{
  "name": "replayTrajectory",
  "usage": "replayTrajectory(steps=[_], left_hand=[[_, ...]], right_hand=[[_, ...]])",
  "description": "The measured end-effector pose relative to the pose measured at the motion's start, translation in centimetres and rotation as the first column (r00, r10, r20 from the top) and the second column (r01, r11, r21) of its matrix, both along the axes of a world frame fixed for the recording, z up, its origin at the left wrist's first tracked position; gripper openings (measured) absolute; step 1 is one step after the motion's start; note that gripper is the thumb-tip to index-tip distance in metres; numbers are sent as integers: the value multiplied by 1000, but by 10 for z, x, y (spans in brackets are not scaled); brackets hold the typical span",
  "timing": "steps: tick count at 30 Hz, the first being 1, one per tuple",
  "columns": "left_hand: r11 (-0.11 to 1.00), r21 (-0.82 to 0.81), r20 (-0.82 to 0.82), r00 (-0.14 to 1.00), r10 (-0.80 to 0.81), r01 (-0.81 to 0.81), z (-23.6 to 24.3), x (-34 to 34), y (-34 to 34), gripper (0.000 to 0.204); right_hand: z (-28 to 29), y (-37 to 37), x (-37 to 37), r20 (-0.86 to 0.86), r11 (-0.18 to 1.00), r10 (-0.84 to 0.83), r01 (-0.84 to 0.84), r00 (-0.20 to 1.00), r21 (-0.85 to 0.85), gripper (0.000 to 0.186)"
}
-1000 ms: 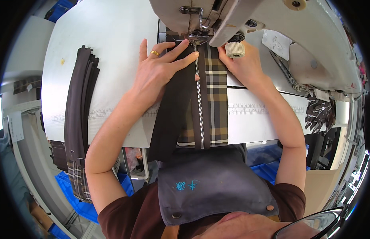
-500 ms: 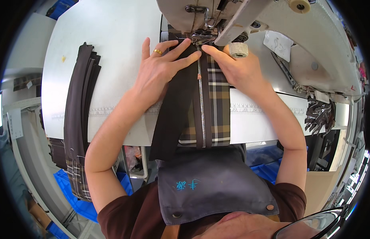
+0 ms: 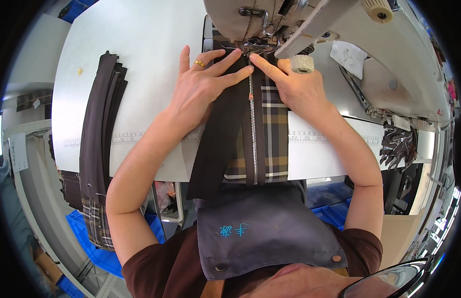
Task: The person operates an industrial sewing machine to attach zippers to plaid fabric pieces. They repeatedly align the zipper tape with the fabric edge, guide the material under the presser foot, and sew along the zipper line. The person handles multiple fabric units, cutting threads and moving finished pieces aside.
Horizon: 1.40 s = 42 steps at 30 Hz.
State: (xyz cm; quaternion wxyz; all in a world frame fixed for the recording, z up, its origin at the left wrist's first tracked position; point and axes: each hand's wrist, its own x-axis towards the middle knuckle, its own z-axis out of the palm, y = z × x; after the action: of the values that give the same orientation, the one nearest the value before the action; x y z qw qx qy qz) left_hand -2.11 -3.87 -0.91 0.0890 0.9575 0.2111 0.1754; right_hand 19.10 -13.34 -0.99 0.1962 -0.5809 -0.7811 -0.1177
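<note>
A strip of plaid fabric (image 3: 275,144) lies under the presser foot (image 3: 258,46) of a sewing machine. Along it runs a metal-toothed zipper (image 3: 254,134) on dark tape, with a coppery piece on its teeth. A wide dark fabric strip (image 3: 218,134) lies over the plaid's left side. My left hand (image 3: 203,84) rests on the dark strip with fingers spread, fingertips close to the foot. Pressing beside the zipper teeth just right of the foot, my right hand (image 3: 300,87) has its index finger stretched out; its other fingers are partly hidden.
Several dark zipper strips (image 3: 102,119) hang over the table's left edge. A printed ruler scale crosses the white tabletop (image 3: 156,59). Right of the machine bed lie tweezers (image 3: 354,89) and a bunch of zipper pulls (image 3: 398,144). Blue bins (image 3: 94,253) stand below.
The machine, fabric and zipper appear slightly farther right in the picture. Both hands keep nearly the same pose on the fabric beside the presser foot.
</note>
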Motion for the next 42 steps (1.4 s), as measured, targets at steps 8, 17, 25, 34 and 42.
replayTrajectory(steps=[8,17,25,34,42], left_hand=[[999,49,30,1000,0,-1,-6,2,5,65],[939,9,-79,936,-343,344,25,-48,-41,42],[984,-176,168,986,19,11,-3,-76,-131,36],[984,-171,221,975,-13,52,-7,-77,-128,36],[979,-203,234,972,13,36,-10,-77,-129,31]], right_hand=[[-6,1,1,-144,997,-66,59,987,-51,33],[10,-75,-9,-478,985,90,-150,874,-89,24],[-11,-152,-74,-145,980,175,-186,974,-69,32],[-8,-147,-59,-529,963,254,-260,810,65,28],[-8,-146,-65,-422,972,223,-233,879,27,38]])
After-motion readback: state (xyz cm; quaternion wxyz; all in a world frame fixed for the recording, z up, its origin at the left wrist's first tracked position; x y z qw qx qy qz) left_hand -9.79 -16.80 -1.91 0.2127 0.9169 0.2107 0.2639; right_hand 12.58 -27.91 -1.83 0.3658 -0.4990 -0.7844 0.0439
